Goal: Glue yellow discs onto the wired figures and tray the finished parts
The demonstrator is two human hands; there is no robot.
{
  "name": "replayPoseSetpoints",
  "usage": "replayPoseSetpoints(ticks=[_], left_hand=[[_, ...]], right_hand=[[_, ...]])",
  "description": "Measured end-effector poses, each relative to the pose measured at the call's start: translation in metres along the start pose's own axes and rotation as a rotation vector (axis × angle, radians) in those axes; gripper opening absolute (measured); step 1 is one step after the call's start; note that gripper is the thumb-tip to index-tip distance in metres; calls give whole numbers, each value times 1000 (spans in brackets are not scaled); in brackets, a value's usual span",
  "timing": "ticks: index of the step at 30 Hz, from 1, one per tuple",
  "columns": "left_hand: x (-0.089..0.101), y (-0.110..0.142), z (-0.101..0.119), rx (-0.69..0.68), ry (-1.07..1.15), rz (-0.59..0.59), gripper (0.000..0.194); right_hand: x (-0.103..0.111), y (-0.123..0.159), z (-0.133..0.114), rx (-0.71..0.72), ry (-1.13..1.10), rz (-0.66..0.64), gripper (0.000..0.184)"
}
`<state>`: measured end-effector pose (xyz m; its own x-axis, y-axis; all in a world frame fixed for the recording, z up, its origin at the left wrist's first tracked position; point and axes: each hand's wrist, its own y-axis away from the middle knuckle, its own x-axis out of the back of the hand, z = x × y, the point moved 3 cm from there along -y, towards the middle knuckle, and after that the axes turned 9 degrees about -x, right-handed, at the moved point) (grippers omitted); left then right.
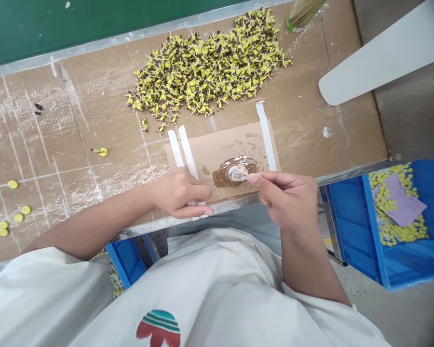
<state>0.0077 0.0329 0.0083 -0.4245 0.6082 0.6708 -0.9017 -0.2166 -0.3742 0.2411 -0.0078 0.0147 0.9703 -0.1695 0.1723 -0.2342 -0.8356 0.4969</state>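
Observation:
My right hand (287, 197) pinches a toothpick (243, 171) between thumb and index finger. Its far end touches a whitish, glossy blob (237, 173) inside a wet brown patch (221, 178). Beneath them lies a piece of brown cardboard (226, 142), fixed down by strips of white tape (266, 132). At the near edge of that cardboard, my left hand (183, 193) rests with thumb and index finger stretched out and apart; its other fingers are curled, and nothing shows in it.
A heap of small yellow-and-dark figures (210, 70) spreads across the table's back. Several yellow discs (19, 218) lie at left, near one loose figure (101, 152). A container of thin sticks (304, 14) and a white blade-like panel (383, 53) are at right, above a blue crate (358, 231).

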Motion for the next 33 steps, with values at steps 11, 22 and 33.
replayPoseSetpoints(ticks=[11, 22, 33], left_hand=[[-1, 0, -1, 2, -1, -14, 29], [-1, 0, 0, 7, -7, -19, 30], [0, -1, 0, 5, 0, -15, 32]], right_hand=[[-5, 6, 2, -70, -44, -34, 28], [-6, 9, 0, -29, 16, -43, 24], [11, 33, -12, 310, 237, 298, 4]])
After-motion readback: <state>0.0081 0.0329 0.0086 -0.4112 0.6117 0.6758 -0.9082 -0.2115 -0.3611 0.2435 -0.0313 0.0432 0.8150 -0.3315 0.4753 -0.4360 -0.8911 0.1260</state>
